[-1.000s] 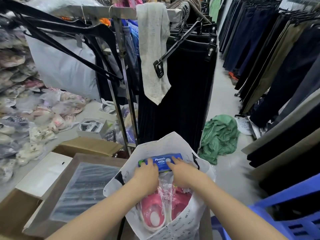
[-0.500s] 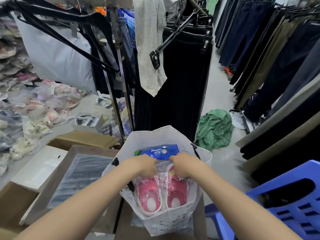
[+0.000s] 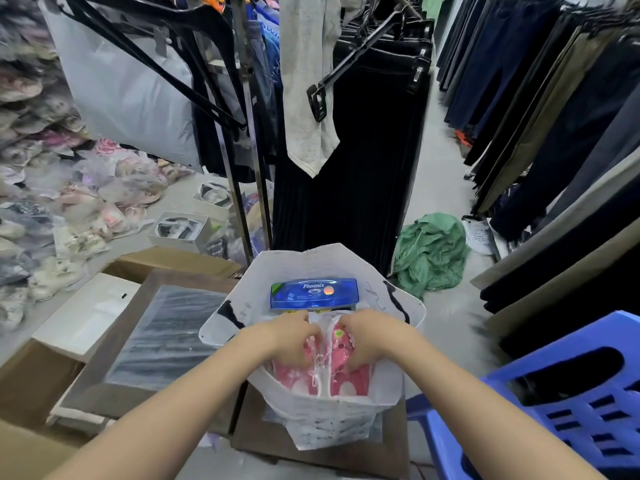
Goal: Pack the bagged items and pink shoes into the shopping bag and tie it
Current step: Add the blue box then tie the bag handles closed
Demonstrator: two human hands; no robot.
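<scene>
A white shopping bag (image 3: 329, 415) stands open in front of me on a brown board. Inside it lie the pink shoes (image 3: 294, 377), wrapped in clear plastic, soles toward me. Behind them, against the bag's far wall, sits a blue box marked Phoenix (image 3: 313, 293). My left hand (image 3: 289, 337) presses down on the left shoe with curled fingers. My right hand (image 3: 369, 341) does the same on the right shoe. Both hands are inside the bag's mouth, almost touching each other.
A blue plastic stool (image 3: 554, 414) stands close at the right. Cardboard boxes (image 3: 173, 263) and a framed board (image 3: 162, 337) lie at the left. A clothes rack pole (image 3: 251, 140) rises just behind the bag. A green cloth (image 3: 431, 252) lies on the floor; trousers hang along the right.
Both hands have slid from the blue box down onto the pink shoes, which sit deeper in the bag. The blue box is now uncovered.
</scene>
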